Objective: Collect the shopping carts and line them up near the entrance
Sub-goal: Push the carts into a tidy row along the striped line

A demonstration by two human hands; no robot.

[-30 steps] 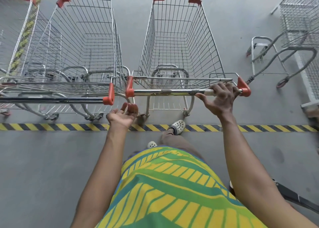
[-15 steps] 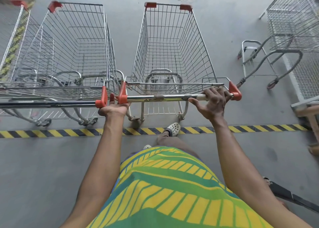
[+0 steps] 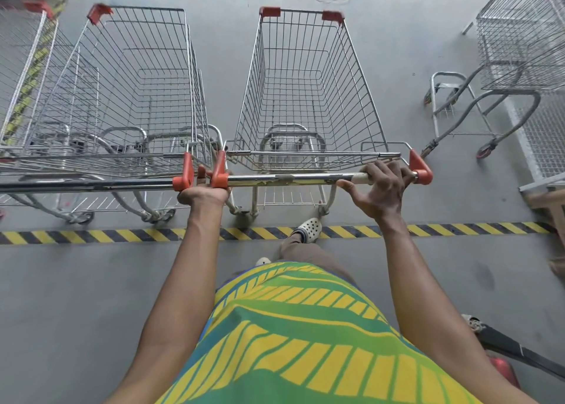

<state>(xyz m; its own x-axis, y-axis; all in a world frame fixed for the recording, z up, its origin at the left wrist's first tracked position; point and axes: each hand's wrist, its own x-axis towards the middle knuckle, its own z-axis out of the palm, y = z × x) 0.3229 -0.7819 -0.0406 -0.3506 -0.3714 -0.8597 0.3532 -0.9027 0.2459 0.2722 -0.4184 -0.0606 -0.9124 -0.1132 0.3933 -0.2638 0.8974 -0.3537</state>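
A hazard-striped line runs across the grey floor, and just beyond it stands an empty wire shopping cart, its rear wheels close to the stripes and its basket pointing away from them. The person stands on the near side of the line, one white shoe resting on it. Their right hand is wrapped over the cart's handle near its right red end cap, thumb stretched along the bar. The left hand is hooked tightly round the handle's left red end, one finger poking up beside the cap. Further left along the line, also beyond it, a second cart stands parallel, its red cap almost touching the first cart's.
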